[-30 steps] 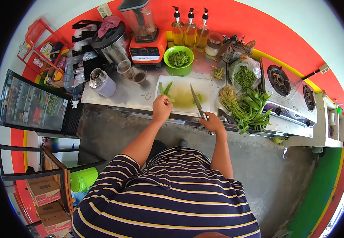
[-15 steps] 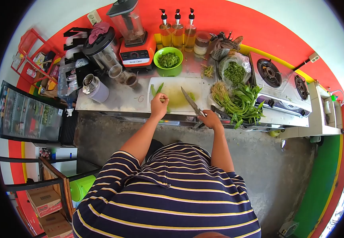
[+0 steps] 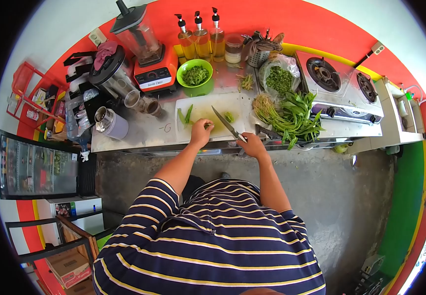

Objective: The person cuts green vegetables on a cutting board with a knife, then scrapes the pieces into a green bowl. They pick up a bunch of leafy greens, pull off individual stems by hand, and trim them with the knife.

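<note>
Green leaves (image 3: pixel 189 114) lie on the board (image 3: pixel 222 101), left of the chopped bits (image 3: pixel 229 117). I've got the right hand (image 3: pixel 253 146) closed round the knife (image 3: pixel 226 123) handle, blade over the board. Left hand (image 3: pixel 201 133) is curled in a pinch; can't tell on what. I read it as between cuts. Cutting calls for left fingertips clear of the edge.

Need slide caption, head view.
Right hand holds a knife over a cutting board, left hand near green leaves, a bunch of leafy greens alongside.
</note>
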Demonstrator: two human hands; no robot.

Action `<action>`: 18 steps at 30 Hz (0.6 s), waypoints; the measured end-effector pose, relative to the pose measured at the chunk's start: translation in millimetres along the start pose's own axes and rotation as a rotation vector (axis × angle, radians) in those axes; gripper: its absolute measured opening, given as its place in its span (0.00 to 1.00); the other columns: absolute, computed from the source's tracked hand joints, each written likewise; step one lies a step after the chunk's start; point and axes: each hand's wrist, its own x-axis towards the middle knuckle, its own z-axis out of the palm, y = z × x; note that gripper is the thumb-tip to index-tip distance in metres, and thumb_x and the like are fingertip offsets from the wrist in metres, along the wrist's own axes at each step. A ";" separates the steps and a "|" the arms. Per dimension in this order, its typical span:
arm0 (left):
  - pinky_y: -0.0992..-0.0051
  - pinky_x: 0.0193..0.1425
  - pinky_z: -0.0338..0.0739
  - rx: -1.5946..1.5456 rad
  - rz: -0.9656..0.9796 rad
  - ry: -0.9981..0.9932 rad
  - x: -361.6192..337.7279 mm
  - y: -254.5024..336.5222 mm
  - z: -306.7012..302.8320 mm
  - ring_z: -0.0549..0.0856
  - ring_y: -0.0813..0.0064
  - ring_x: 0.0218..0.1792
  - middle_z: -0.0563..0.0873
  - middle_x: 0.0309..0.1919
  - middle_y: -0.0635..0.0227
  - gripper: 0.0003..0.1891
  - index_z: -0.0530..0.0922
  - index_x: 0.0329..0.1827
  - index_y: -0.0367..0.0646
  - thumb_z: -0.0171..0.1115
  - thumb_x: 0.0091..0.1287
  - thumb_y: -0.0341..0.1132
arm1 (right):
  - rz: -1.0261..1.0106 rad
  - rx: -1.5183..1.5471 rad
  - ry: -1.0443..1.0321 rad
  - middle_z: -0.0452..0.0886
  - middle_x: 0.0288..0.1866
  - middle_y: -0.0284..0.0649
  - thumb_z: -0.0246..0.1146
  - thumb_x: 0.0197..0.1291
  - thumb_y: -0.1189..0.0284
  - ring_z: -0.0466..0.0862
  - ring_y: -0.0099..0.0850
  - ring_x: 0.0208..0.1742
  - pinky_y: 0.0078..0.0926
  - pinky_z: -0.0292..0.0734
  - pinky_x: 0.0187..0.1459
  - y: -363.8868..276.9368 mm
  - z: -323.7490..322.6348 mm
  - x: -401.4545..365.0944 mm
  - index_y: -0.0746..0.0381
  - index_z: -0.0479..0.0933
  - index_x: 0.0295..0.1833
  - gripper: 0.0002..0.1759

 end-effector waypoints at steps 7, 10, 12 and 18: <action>0.67 0.50 0.80 0.146 0.212 0.197 -25.8 -9.0 2.8 0.84 0.62 0.50 0.81 0.47 0.59 0.10 0.88 0.46 0.39 0.72 0.62 0.28 | -0.074 0.041 0.080 0.85 0.39 0.58 0.69 0.60 0.60 0.85 0.57 0.44 0.48 0.78 0.47 -20.0 20.9 -1.0 0.67 0.83 0.47 0.20; 0.69 0.48 0.81 0.069 0.148 0.229 -24.7 -4.5 5.1 0.85 0.64 0.45 0.81 0.44 0.60 0.11 0.89 0.47 0.39 0.71 0.62 0.26 | -0.026 0.027 0.064 0.86 0.41 0.58 0.68 0.62 0.61 0.86 0.56 0.46 0.51 0.80 0.50 -38.7 33.5 0.4 0.67 0.82 0.48 0.19; 0.69 0.45 0.80 -0.046 0.063 0.245 -24.1 -0.7 6.8 0.83 0.65 0.38 0.80 0.41 0.59 0.07 0.87 0.42 0.37 0.72 0.61 0.26 | -0.009 0.018 0.040 0.86 0.40 0.59 0.66 0.64 0.61 0.85 0.58 0.46 0.53 0.80 0.49 -46.9 44.0 -0.8 0.66 0.81 0.48 0.18; 0.70 0.41 0.80 -0.153 -0.004 0.270 -22.6 3.1 4.2 0.84 0.66 0.35 0.81 0.40 0.60 0.06 0.81 0.36 0.33 0.71 0.60 0.22 | 0.111 -0.008 0.042 0.86 0.39 0.61 0.62 0.67 0.58 0.86 0.61 0.45 0.57 0.80 0.49 -69.9 62.0 -3.2 0.64 0.78 0.51 0.20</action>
